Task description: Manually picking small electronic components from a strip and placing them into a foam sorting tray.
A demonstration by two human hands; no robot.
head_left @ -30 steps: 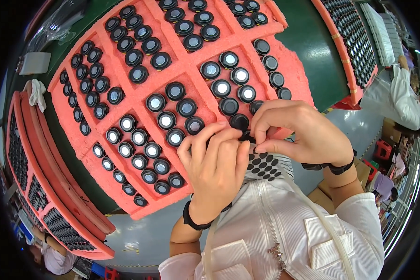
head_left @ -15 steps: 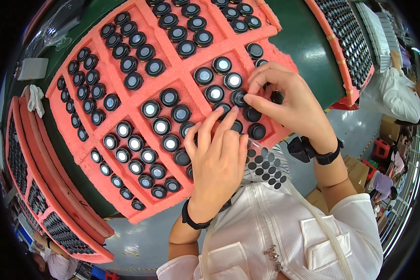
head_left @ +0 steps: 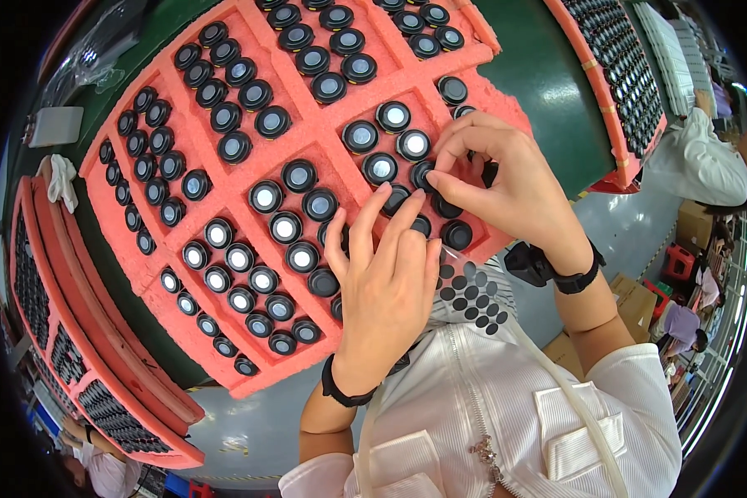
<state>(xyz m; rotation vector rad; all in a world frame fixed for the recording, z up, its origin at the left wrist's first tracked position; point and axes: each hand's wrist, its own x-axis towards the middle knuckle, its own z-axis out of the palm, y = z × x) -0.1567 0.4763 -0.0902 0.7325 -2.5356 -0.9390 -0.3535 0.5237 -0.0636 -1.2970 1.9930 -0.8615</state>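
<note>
A pink foam tray (head_left: 315,129) holds rows of round black parts, many with pale discs on top. My left hand (head_left: 386,286) reaches over its near compartments, fingers bent and fingertips close to the parts. From beside its thumb hangs a clear sheet of round black stickers (head_left: 471,292), which that hand appears to hold; the grip itself is hidden. My right hand (head_left: 502,178) is closed in a pinch, thumb and forefinger at the edge of one round black part (head_left: 422,174). Whatever lies between those fingertips is too hidden to make out.
More loaded pink trays stand at the left (head_left: 100,390) and the far right (head_left: 610,75). A white cloth (head_left: 61,183) hangs at the left tray's edge. The green table (head_left: 548,91) shows behind. Co-workers (head_left: 697,162) are at the right and lower left.
My right hand has shifted very slightly left, its thumb and forefinger still at the same round part. The left hand stays almost where it was, with the sticker sheet beside it.
</note>
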